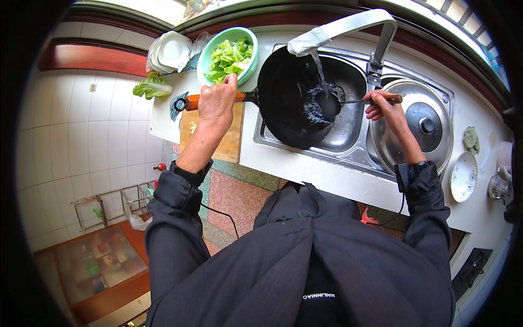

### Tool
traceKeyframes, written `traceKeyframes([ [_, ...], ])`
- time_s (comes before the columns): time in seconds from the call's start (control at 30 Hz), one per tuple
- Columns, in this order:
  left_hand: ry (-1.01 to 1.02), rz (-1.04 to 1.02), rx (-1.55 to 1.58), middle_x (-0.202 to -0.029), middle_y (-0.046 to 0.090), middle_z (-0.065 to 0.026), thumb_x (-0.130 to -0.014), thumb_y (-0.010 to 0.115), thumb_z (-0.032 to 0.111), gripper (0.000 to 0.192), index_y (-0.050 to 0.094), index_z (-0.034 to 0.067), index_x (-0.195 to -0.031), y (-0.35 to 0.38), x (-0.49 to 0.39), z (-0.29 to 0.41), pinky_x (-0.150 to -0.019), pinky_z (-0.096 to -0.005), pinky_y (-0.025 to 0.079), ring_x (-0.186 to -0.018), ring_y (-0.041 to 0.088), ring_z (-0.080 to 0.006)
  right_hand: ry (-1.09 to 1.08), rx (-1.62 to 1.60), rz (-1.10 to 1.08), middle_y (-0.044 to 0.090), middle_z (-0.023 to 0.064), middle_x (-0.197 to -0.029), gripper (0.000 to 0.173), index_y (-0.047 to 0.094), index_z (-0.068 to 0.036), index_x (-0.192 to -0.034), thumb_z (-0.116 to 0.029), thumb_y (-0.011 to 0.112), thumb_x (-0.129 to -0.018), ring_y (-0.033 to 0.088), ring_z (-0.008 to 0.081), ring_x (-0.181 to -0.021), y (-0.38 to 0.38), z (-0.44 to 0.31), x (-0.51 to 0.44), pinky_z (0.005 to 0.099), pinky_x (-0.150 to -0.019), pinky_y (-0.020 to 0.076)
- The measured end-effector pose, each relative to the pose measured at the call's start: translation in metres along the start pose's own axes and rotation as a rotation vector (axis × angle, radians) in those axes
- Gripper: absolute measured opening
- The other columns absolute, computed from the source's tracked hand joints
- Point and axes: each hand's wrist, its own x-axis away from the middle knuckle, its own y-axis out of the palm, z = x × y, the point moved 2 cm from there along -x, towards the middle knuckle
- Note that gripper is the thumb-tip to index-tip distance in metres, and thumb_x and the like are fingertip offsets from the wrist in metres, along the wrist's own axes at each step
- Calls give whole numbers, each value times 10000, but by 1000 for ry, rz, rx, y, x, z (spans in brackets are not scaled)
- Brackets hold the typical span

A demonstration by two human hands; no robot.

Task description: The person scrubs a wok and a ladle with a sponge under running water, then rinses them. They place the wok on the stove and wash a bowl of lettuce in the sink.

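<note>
My left hand (pixel 218 98) grips the wooden handle (pixel 192 102) of a black wok (pixel 282 102), which sits tilted over the left basin of a steel double sink (pixel 347 135). Water runs from the faucet (pixel 351 24), its spout wrapped in white cloth (pixel 308 41), down into the wok. In my right hand (pixel 384 104) is a ladle (pixel 329 105) with a wooden grip. Its dark bowl lies inside the wok, where the stream splashes and a little water pools.
A steel lid (pixel 392 143) with a dark knob covers the right basin. Left of the wok are a mint colander (pixel 249 61) of lettuce leaves, stacked white dishes (pixel 171 49), a loose lettuce piece (pixel 152 86) and a cutting board (pixel 229 139). A patterned bowl (pixel 463 178) and a green cloth (pixel 471 140) lie to the right.
</note>
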Motion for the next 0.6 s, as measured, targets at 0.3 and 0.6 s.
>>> traceKeyframes([
  [0.3, 75, 9, -6, -638, 643, -82, -695, 667, -9, 359, 480, 97, -983, -26, -10, -2, -553, -351, 527, -608, 683, -263, 99, -184, 224, 678, 114, -722, 349, 672, -47, -997, -343, 495, -939, 687, 166, -599, -1, 36, -20, 227, -514, 546],
  [0.6, 146, -37, -25, -707, 677, -71, -746, 684, 63, 260, 536, 88, -959, -38, -18, 3, -593, -313, 534, -674, 705, -207, -158, -378, -116, 690, 116, -779, 332, 671, -23, -1041, -295, 494, -973, 693, 162, -652, 67, -16, 20, 242, -579, 562],
])
